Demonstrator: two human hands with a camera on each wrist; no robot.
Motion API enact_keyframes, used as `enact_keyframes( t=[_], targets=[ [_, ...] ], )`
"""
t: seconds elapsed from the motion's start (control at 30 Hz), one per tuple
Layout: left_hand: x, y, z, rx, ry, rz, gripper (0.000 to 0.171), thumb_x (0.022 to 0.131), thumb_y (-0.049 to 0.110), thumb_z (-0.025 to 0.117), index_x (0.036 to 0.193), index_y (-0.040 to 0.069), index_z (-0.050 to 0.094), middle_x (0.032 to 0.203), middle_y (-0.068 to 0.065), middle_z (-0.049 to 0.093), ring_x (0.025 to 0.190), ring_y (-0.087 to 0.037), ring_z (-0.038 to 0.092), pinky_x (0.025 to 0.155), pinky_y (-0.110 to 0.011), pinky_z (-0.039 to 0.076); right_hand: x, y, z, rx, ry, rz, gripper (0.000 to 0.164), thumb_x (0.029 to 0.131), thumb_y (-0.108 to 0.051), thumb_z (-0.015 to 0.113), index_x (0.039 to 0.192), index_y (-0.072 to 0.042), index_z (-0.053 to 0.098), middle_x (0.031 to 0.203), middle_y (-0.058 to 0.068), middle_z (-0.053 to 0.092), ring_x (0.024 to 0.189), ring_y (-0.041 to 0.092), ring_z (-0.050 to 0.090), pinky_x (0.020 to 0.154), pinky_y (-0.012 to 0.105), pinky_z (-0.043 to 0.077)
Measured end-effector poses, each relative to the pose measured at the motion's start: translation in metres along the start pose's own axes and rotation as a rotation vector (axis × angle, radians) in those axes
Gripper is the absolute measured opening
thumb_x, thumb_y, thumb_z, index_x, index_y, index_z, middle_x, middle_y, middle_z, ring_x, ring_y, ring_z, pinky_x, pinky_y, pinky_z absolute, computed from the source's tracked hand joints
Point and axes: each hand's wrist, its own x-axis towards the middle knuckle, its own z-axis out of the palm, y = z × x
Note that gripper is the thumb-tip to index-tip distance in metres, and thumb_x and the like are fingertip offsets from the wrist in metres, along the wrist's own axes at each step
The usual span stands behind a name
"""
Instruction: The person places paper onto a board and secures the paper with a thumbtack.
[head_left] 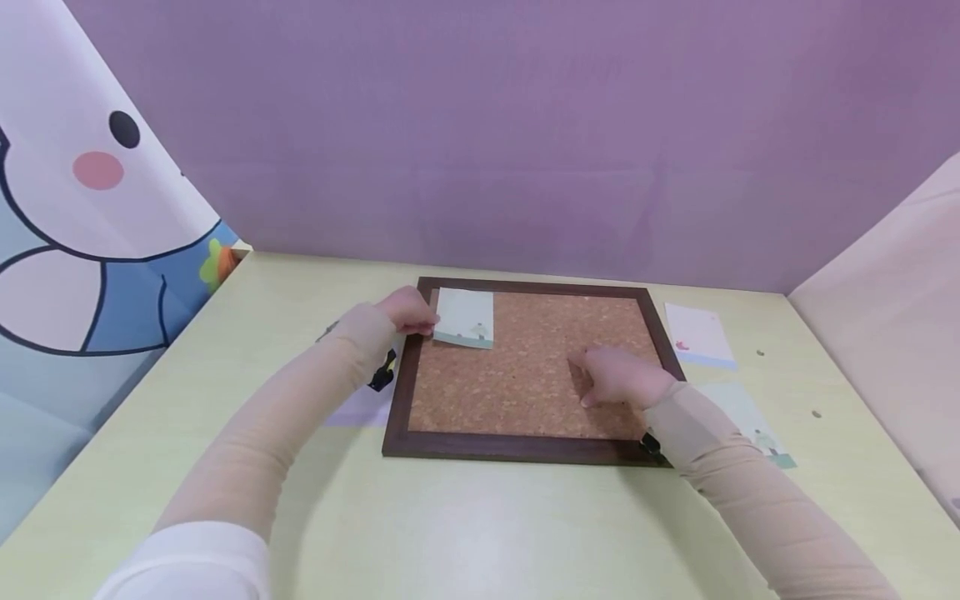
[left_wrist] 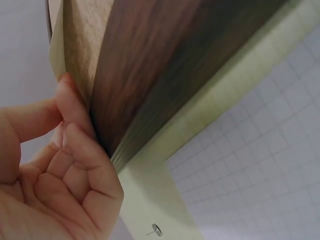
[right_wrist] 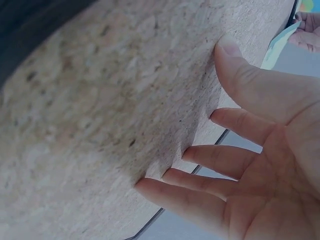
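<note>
A cork board (head_left: 510, 392) in a dark brown wooden frame lies on the table. Over its upper left corner is a pale note sheet (head_left: 463, 312) with a green lower edge and a small printed picture. My left hand (head_left: 408, 310) pinches the sheet's left edge between thumb and finger, beside the frame; the left wrist view shows the sheet's edge (left_wrist: 57, 52) lifted at the fingertips. My right hand (head_left: 622, 375) is on the right part of the cork, holding nothing. Its fingers (right_wrist: 185, 197) are spread, with the fingertips right at the cork surface.
Right of the board lie a pinkish note sheet (head_left: 701, 333) and a greenish one (head_left: 738, 408), partly behind my right arm. Two small pins, one farther back (head_left: 761, 352), one nearer (head_left: 817, 414), lie beyond. A grid-lined sheet (left_wrist: 255, 135) and a thumbtack (left_wrist: 157, 230) lie left of the frame.
</note>
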Motion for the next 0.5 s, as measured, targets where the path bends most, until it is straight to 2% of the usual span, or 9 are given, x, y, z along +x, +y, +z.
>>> enact_keyframes(
  t=[0.17, 0.4, 0.5],
  targets=[
    [-0.0009, 0.0005, 0.0042, 0.037, 0.005, 0.002, 0.025, 0.092, 0.008, 0.056, 0.068, 0.002, 0.062, 0.049, 0.003, 0.055, 0.039, -0.003, 0.041, 0.041, -0.015, 0.032, -0.0045, -0.0022, 0.0006, 0.000, 0.004, -0.019, 0.028, 0.076, -0.008, 0.077, 0.097, -0.008, 0.058, 0.086, 0.004, 0.057, 0.071, 0.017, 0.052, 0.067, 0.033, 0.047],
    [-0.0025, 0.0046, 0.0036, 0.081, 0.016, 0.002, 0.022, 0.092, 0.009, 0.056, 0.070, 0.003, 0.059, 0.052, 0.002, 0.056, 0.040, -0.003, 0.043, 0.041, -0.015, 0.032, -0.0062, -0.0028, 0.0008, 0.014, 0.016, -0.027, 0.026, 0.075, -0.006, 0.077, 0.088, -0.009, 0.054, 0.083, 0.005, 0.054, 0.069, 0.017, 0.050, 0.063, 0.031, 0.044],
    [-0.0022, 0.0054, 0.0025, 0.095, 0.014, 0.001, 0.021, 0.091, 0.008, 0.056, 0.071, 0.003, 0.057, 0.052, 0.002, 0.056, 0.040, -0.003, 0.045, 0.041, -0.015, 0.033, -0.0060, -0.0027, 0.0002, 0.010, 0.014, -0.021, 0.027, 0.075, -0.006, 0.077, 0.090, -0.009, 0.055, 0.085, 0.005, 0.055, 0.071, 0.018, 0.051, 0.065, 0.032, 0.045]
  ],
)
